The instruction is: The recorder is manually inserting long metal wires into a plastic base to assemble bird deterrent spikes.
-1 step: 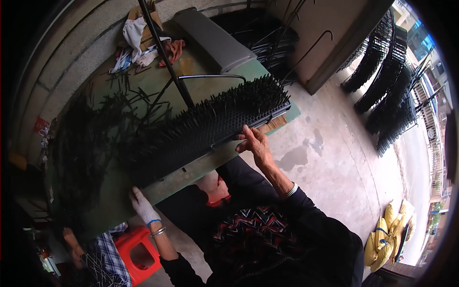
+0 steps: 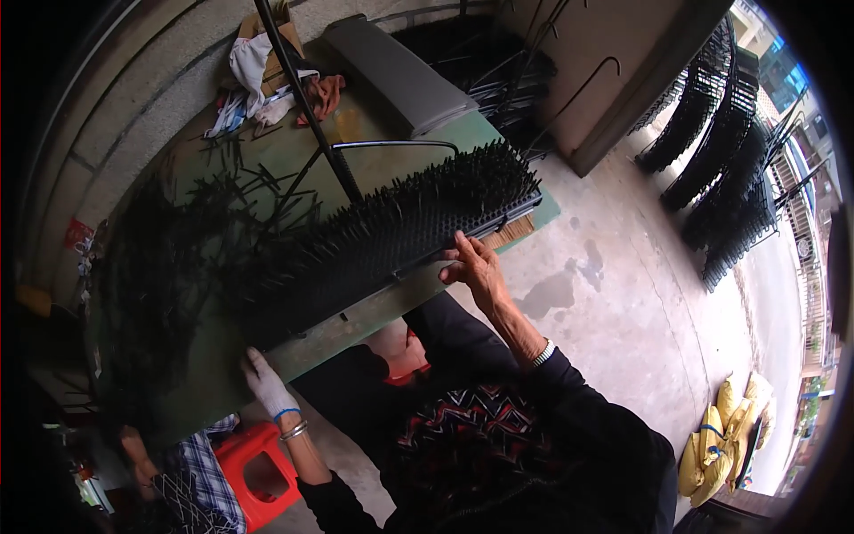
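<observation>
A long black perforated board [image 2: 365, 258] lies across the green table, dense with short black bristle-like sticks [image 2: 480, 178] at its right end. Along its front edge, my bare right hand [image 2: 479, 271] touches the board with bent fingers drawn together. Whatever may be between the fingertips is too small to make out. My left hand [image 2: 269, 384], in a white glove with a bare fingertip showing, is at the table's front edge near the board's dark left end. Its visible fingers are stretched out and nothing shows in them.
Loose black sticks [image 2: 240, 191] are heaped at the table's left. A black pole [image 2: 307, 107] rises behind the board. Grey sheets [image 2: 400, 80] and rags [image 2: 320, 96] lie at the back. A red stool [image 2: 258, 476] and another person's hand [image 2: 138, 458] are at lower left.
</observation>
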Tool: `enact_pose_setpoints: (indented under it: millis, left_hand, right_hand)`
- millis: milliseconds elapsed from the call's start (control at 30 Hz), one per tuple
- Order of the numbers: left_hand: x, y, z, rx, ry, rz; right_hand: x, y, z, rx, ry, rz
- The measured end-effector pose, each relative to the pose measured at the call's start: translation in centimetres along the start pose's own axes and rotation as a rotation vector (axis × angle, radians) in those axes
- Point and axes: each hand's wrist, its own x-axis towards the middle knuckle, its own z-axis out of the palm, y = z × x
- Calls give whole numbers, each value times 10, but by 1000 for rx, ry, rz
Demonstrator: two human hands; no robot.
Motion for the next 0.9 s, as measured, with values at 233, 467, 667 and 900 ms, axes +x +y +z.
enact_pose_setpoints:
  millis: [233, 467, 667, 900]
  left_hand:
    - [5, -9, 4, 85, -17, 116]
    - [-39, 16, 12, 105, -2, 72]
    - [-58, 13, 29, 87, -2, 106]
    - [-4, 10, 7, 223, -19, 140]
  right_hand:
    - [24, 13, -2, 169, 19, 2]
    - [48, 12, -14, 197, 134, -108]
    - [65, 11, -54, 175, 201, -128]
    - [66, 16, -70, 75, 120, -200]
